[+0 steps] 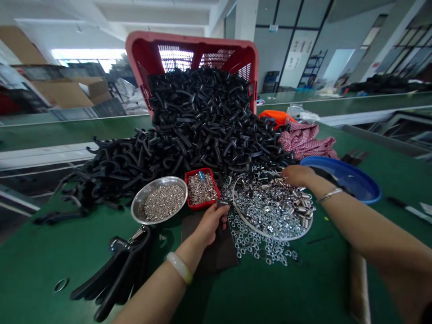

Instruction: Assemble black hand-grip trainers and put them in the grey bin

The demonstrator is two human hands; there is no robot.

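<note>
My left hand is closed around a black plastic handle, held above a dark flat pad on the table. My right hand reaches to the far right rim of a round tray heaped with metal nuts and coil springs. Its fingers are bent down among the springs; what they pinch is hidden. Left of the pad lie a steel bowl of small metal pieces and a red box of small metal pins with a blue-tipped piece on top.
A red crate spills a large heap of black handles across the back. Several joined handles and a metal ring lie front left. At right are a blue tray, a checked cloth and a marker.
</note>
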